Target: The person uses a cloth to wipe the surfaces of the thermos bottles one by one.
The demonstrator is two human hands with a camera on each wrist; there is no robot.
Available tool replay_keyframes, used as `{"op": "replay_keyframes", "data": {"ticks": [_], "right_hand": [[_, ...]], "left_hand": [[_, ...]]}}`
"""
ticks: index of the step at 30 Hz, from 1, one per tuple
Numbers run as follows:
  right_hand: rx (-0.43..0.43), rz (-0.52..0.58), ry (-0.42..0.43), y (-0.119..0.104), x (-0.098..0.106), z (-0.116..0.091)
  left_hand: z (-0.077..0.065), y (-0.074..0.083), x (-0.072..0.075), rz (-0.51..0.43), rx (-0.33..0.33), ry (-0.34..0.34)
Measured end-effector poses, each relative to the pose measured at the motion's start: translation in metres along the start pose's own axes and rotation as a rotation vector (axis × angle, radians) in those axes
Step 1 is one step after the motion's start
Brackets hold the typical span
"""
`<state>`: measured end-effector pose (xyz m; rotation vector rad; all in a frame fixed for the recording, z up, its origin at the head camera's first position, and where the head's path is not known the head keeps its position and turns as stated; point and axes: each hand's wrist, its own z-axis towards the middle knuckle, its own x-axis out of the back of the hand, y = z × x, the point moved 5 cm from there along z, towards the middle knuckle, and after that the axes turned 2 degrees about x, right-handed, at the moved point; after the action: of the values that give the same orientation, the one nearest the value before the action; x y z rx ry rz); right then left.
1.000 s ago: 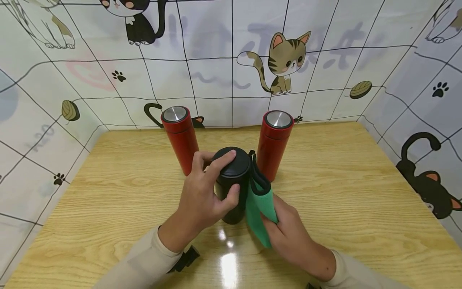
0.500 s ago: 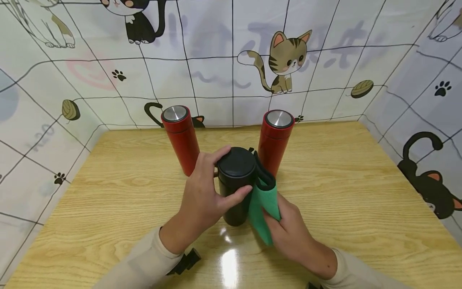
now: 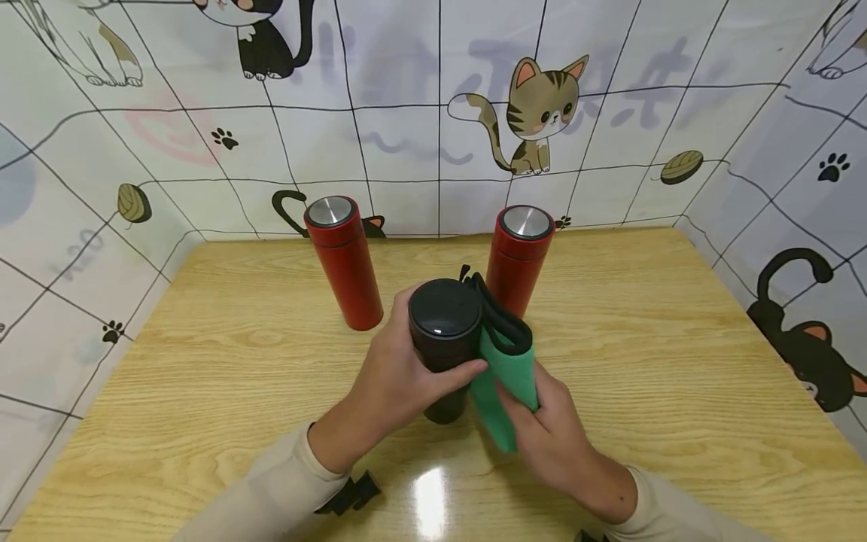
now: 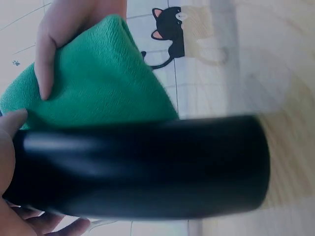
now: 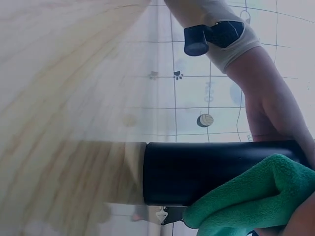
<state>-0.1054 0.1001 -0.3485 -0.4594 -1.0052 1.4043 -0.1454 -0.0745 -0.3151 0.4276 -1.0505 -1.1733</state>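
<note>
My left hand [image 3: 400, 365] grips a black thermos bottle [image 3: 445, 342] from its left side, just under the lid, thumb across the front. The bottle stands about upright at the middle of the table, and its smooth dark body [image 4: 142, 169] fills much of the left wrist view. In my right hand [image 3: 552, 425] is a folded green cloth [image 3: 518, 373] with a black band along its top edge. Fuzzy green fabric [image 5: 246, 206] overlaps the bottle in the right wrist view. The left fingers behind the bottle are mostly hidden in the head view.
Two red thermos bottles with silver lids stand farther back, one at the left [image 3: 344, 263] and one at the right [image 3: 520, 260], the latter partly hidden by the cloth. The wooden table [image 3: 223, 376] ends at a cat-print backdrop [image 3: 400, 143] behind and on both sides.
My left hand has slid from the black thermos bottle's lid down round its upper body. The bottle and the green cloth have shifted slightly right, with the right hand following.
</note>
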Motion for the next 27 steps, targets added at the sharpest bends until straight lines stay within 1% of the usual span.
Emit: {"op": "replay_keyframes", "data": {"ticks": [3, 5, 6, 9, 12, 14, 17, 19, 23, 27], "right_hand": [[0.015, 0.046, 0.019, -0.002, 0.002, 0.0], [0.017, 0.073, 0.029, -0.003, 0.002, 0.0], [0.016, 0.083, 0.034, -0.004, 0.003, 0.0], [0.011, 0.091, 0.046, -0.005, 0.004, 0.0], [0.029, 0.088, 0.079, -0.008, 0.006, 0.0], [0.052, 0.075, 0.108, -0.009, 0.007, 0.0], [0.107, 0.041, 0.139, -0.012, 0.009, 0.0], [0.162, 0.039, 0.15, -0.014, 0.009, 0.0], [0.287, 0.004, 0.13, -0.018, 0.006, 0.004], [0.368, -0.075, 0.088, -0.022, 0.003, 0.008]], "left_hand": [[0.0, 0.0, 0.0, -0.013, 0.015, -0.008], [0.0, 0.002, 0.001, 0.01, 0.01, -0.003], [0.0, 0.003, 0.002, 0.037, 0.0, 0.003], [-0.001, 0.01, 0.007, 0.167, -0.069, 0.038], [-0.002, 0.017, 0.012, 0.335, -0.143, 0.094], [-0.002, 0.02, 0.014, 0.43, -0.173, 0.127], [-0.003, 0.022, 0.016, 0.535, -0.192, 0.156], [-0.003, 0.022, 0.017, 0.585, -0.203, 0.16], [-0.003, 0.023, 0.017, 0.657, -0.229, 0.159], [-0.003, 0.024, 0.016, 0.712, -0.244, 0.154]]}}
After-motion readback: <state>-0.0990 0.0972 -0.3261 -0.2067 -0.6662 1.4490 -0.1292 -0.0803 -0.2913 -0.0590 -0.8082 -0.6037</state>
